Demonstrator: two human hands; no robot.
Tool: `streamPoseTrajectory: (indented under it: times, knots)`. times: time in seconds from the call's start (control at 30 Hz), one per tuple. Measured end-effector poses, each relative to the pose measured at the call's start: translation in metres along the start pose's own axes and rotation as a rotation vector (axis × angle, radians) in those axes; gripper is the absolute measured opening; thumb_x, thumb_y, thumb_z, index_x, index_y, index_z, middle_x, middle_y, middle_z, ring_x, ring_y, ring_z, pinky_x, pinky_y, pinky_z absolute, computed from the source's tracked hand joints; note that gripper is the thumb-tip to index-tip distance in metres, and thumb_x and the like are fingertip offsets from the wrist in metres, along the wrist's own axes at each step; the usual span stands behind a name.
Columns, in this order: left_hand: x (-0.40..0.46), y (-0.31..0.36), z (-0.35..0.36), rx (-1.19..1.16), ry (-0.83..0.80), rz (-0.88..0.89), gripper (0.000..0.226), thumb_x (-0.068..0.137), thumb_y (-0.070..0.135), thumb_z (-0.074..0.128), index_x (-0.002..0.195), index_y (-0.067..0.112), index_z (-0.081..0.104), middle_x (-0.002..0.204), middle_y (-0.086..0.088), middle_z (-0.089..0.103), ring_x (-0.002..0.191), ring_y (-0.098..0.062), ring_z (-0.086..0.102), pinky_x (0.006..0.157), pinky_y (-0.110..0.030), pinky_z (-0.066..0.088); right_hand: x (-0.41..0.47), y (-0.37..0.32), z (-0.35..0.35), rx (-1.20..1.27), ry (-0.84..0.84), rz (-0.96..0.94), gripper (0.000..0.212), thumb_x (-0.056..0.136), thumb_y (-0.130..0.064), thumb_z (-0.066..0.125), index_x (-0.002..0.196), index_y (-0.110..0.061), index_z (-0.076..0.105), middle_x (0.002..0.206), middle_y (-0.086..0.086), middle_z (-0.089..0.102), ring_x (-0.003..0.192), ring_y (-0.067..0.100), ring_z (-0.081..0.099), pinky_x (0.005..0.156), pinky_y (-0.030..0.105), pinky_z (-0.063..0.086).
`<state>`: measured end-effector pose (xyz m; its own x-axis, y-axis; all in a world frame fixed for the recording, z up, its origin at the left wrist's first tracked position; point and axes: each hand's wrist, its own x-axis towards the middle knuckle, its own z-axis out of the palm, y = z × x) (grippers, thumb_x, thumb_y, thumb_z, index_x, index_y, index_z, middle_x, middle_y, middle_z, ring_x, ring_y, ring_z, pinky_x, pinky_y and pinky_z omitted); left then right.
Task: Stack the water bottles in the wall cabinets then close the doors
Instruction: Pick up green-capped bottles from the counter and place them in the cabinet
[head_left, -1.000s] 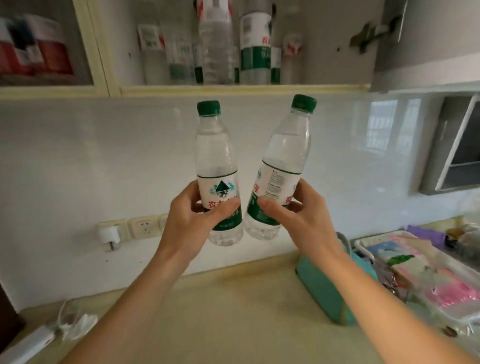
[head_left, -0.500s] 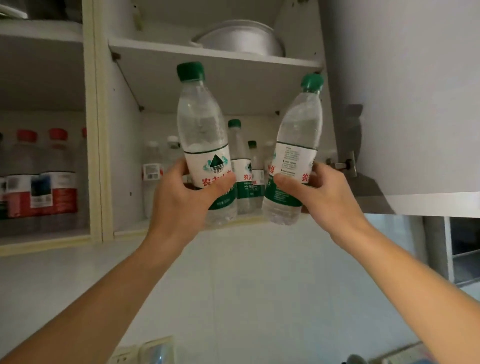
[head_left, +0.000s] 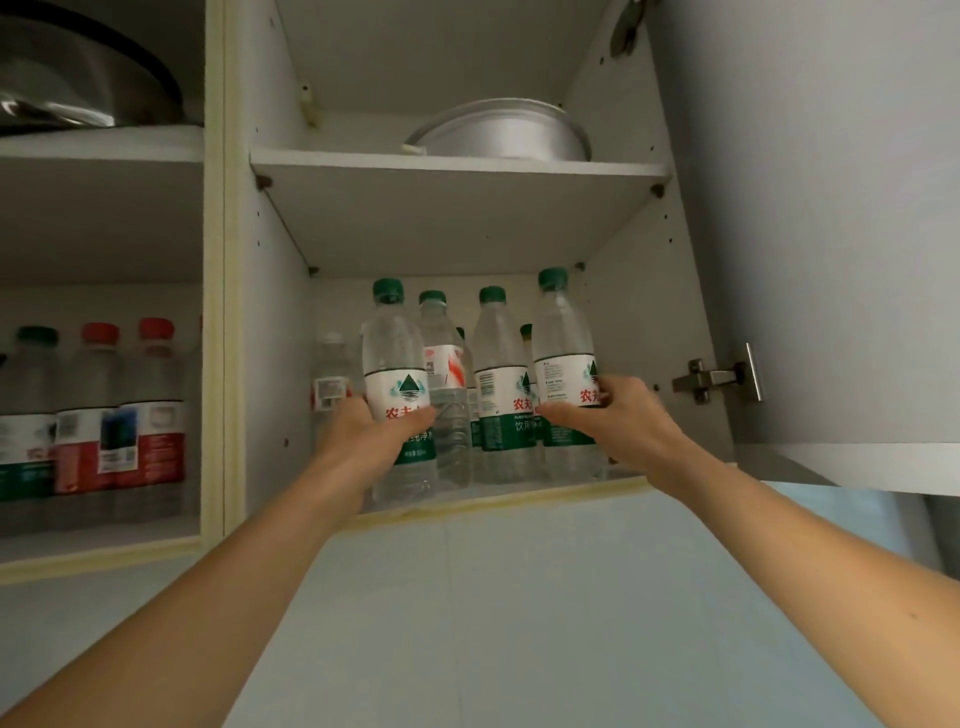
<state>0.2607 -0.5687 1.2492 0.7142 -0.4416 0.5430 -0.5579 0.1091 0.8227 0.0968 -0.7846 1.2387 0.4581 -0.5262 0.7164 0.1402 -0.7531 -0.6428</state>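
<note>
Both bottles have risen onto the shelf (head_left: 519, 496), left hand (head_left: 358, 441) and right hand (head_left: 618, 421) each gripping one; set them flat before letting go.

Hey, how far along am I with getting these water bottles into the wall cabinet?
Done: several bottles, like the green-capped bottle, already stand on the lower shelf. In hand: your left hand grips one bottle and your right hand grips another bottle, both at the shelf's front edge. Left: let go of both, then close the open cabinet door.
</note>
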Motion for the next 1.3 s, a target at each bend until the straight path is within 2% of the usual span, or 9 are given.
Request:
streamPoseTrajectory:
  times: [0.1,0.2,0.4,0.53,0.67,0.8,0.93,1.1,1.3]
  knots:
    - [0.008,-0.004,0.005,-0.027,-0.065,-0.007,0.04,0.083,0.033,0.08,0.115,0.021,0.06,0.106,0.0,0.071,0.098,-0.018,0.067,0.082,-0.038,0.054,0.008,0.004,0.007,-0.024,-0.012,0.011,0.035,0.08,-0.047,0.081,0.106,-0.035,0.061,0.098,-0.015,0.073,0.085,0.007,0.072,0.063,0.022,0.057]
    - [0.014,-0.004,0.018,-0.032,-0.119,-0.004,0.038,0.084,0.034,0.079,0.114,0.022,0.06,0.106,0.001,0.071,0.099,-0.016,0.067,0.07,-0.029,0.049,0.013,0.009,0.01,-0.047,-0.027,0.026,0.043,0.08,-0.046,0.081,0.114,-0.032,0.06,0.103,-0.012,0.071,0.091,0.008,0.07,0.071,0.027,0.061]
    - [0.026,-0.007,0.061,-0.092,-0.16,0.021,0.031,0.088,0.028,0.077,0.113,0.023,0.061,0.107,0.004,0.072,0.097,-0.011,0.067,0.069,-0.025,0.049,0.021,0.021,0.003,-0.117,-0.03,0.026,0.053,0.08,-0.047,0.08,0.125,-0.026,0.061,0.112,-0.007,0.072,0.094,0.009,0.07,0.077,0.03,0.061]
    - [0.034,-0.009,0.08,-0.022,-0.13,0.034,0.05,0.089,0.035,0.076,0.128,0.016,0.051,0.115,0.001,0.067,0.103,-0.017,0.064,0.084,-0.034,0.051,0.024,0.031,-0.002,-0.183,0.02,0.001,0.049,0.082,-0.046,0.079,0.124,-0.026,0.063,0.112,-0.008,0.072,0.088,0.003,0.066,0.068,0.02,0.052]
    - [0.039,-0.003,0.094,0.027,-0.145,0.01,0.054,0.093,0.034,0.071,0.124,0.013,0.032,0.105,0.005,0.056,0.09,-0.011,0.055,0.082,-0.032,0.044,0.028,0.036,-0.006,-0.199,0.024,0.004,0.048,0.084,-0.043,0.078,0.125,-0.023,0.064,0.115,-0.004,0.073,0.084,0.002,0.064,0.067,0.019,0.051]
    - [0.04,0.004,0.101,0.04,-0.165,-0.031,0.073,0.094,0.031,0.07,0.143,0.007,0.022,0.124,-0.006,0.052,0.107,-0.021,0.051,0.092,-0.035,0.042,0.029,0.035,-0.009,-0.202,0.013,0.01,0.05,0.085,-0.039,0.078,0.128,-0.021,0.064,0.12,-0.001,0.073,0.088,0.007,0.066,0.071,0.021,0.054]
    - [0.04,0.009,0.102,0.075,-0.167,-0.086,0.08,0.094,0.032,0.07,0.148,0.006,0.018,0.144,-0.014,0.048,0.126,-0.029,0.05,0.103,-0.042,0.04,0.025,0.033,-0.006,-0.211,0.034,0.01,0.048,0.086,-0.038,0.078,0.128,-0.02,0.064,0.121,0.0,0.072,0.105,0.017,0.067,0.091,0.039,0.057]
    - [0.04,0.014,0.097,0.167,-0.207,-0.106,0.094,0.094,0.038,0.069,0.155,0.002,0.007,0.154,-0.016,0.039,0.139,-0.032,0.041,0.116,-0.045,0.034,0.018,0.029,-0.004,-0.252,0.039,0.008,0.044,0.088,-0.037,0.075,0.128,-0.02,0.064,0.119,-0.001,0.072,0.104,0.016,0.065,0.086,0.031,0.053]
    - [0.036,0.016,0.086,0.298,-0.319,-0.018,0.057,0.097,0.03,0.066,0.146,0.01,0.045,0.137,-0.008,0.058,0.12,-0.024,0.056,0.103,-0.035,0.044,0.01,0.024,-0.008,-0.282,0.013,0.006,0.044,0.087,-0.034,0.077,0.128,-0.024,0.063,0.12,-0.005,0.072,0.112,0.015,0.064,0.089,0.027,0.048]
